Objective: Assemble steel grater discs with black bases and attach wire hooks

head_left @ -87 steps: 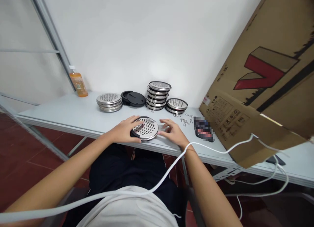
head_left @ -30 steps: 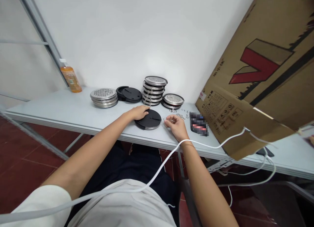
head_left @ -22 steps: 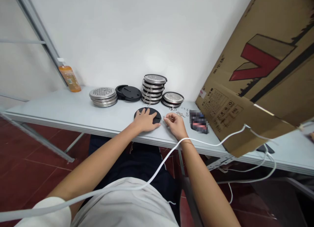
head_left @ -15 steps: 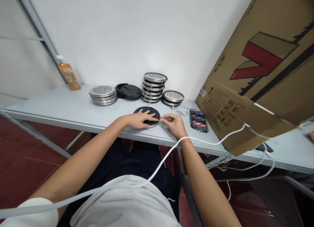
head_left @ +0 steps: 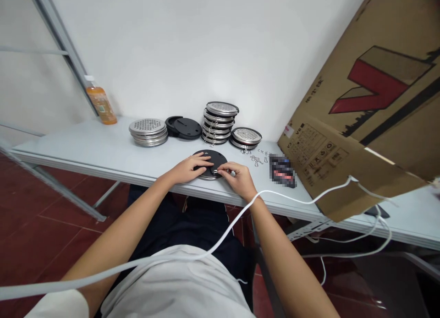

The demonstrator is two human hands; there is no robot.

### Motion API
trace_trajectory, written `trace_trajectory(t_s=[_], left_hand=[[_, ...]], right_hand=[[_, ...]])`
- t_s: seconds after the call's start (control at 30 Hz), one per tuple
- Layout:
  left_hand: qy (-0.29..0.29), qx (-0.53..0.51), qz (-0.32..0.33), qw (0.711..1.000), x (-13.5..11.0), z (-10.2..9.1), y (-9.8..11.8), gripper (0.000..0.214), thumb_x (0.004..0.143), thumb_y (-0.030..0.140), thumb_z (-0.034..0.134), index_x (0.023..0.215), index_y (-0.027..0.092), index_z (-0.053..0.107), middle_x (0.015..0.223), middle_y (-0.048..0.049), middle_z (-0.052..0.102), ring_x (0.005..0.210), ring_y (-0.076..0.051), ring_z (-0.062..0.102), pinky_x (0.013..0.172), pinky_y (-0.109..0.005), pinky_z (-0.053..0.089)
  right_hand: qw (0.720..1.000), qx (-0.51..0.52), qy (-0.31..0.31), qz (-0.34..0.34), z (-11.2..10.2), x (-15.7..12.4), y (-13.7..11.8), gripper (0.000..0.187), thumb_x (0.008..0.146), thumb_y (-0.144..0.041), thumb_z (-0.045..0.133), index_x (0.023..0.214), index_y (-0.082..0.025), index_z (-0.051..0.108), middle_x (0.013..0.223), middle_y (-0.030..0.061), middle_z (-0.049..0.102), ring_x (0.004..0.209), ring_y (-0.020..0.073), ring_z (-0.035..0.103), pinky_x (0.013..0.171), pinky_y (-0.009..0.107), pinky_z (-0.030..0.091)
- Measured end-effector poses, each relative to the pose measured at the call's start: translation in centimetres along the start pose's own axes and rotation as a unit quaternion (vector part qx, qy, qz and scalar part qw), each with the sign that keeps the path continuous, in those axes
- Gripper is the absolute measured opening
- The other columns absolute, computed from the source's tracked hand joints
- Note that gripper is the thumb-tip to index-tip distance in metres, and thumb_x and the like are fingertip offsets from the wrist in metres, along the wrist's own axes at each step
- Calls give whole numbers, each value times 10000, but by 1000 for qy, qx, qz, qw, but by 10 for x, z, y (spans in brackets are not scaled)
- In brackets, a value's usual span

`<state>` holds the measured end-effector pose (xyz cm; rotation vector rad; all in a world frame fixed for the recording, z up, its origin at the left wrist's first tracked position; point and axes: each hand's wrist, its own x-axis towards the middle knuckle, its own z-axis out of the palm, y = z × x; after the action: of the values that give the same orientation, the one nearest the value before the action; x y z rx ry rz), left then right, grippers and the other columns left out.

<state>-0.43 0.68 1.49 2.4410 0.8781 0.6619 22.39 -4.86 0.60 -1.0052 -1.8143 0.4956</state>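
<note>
A round black lid-like disc with a metal rim (head_left: 216,156) lies flat near the front edge of the table. My left hand (head_left: 189,168) rests on its left side, fingers stretched out over the black face. My right hand (head_left: 239,177) pinches a small shiny wire clip (head_left: 215,172) between thumb and fingers, over the front right of the disc. The fingertips hide part of the clip, so I cannot tell how it sits against the disc. Several loose wire clips (head_left: 256,160) lie right of the disc.
Behind the disc stand a tall stack of perforated metal discs with clips (head_left: 220,121) and a shorter stack (head_left: 246,137). Further left are black discs (head_left: 187,128), plain metal discs (head_left: 148,134) and an orange bottle (head_left: 102,105). A cardboard box (head_left: 330,153) and white cable (head_left: 302,200) are right.
My right hand has moved from the disc's right edge in over its front part with the clip. My left hand has drawn back to the left side. The view has shifted slightly.
</note>
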Motion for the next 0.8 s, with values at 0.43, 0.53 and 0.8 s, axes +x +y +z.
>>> trace_trajectory(t_s=[0.43, 0.53, 0.8], left_hand=[[-27, 8, -48, 998, 10, 6, 11, 487, 825, 138, 384, 1231, 265, 621, 1521, 17, 437, 1498, -256, 180, 1205, -535, 111], [-16, -22, -51, 998, 8, 5, 12, 442, 860, 191, 385, 1218, 263, 634, 1514, 27, 448, 1496, -236, 189, 1217, -460, 141], [-1, -17, -33, 999, 6, 8, 13, 434, 922, 514, 481, 1259, 299, 650, 1486, 16, 487, 1486, -273, 211, 1205, -431, 175]], right_hand=[[995, -46, -57, -67, -1, 0, 1, 194, 921, -330, 579, 877, -246, 749, 847, 55, 727, 786, 191, 662, 752, 320, 499], [994, -56, -62, -72, -1, 1, 0, 224, 935, -350, 560, 868, -232, 739, 822, 54, 696, 767, 180, 636, 731, 303, 485], [990, -77, -86, -84, -2, 1, 0, 261, 965, -342, 506, 855, -224, 711, 815, 51, 641, 755, 169, 596, 712, 286, 459]])
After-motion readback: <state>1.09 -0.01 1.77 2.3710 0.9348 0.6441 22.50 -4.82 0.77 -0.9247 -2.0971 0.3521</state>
